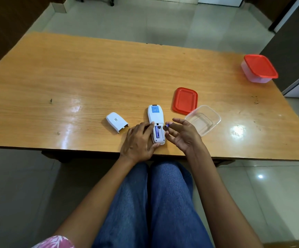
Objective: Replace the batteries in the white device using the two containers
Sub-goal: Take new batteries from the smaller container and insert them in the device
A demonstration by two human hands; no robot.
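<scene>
while the left hand point(138, 140) pins the white plastic device point(156, 125), the right hand's point(182, 134) loosely pinching fingertips point(170, 125) hold a small blue battery point(167, 125); it could slip and roll off the table.

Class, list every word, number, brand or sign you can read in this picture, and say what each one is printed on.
None can be read.
Blue label on the back of the white remote: rows of print, too small and blurred.
Small square mark on the loose battery cover: a code or logo, unreadable.
Batteries, one in the remote and one in the right hand: blue wrap, print not legible.
</scene>
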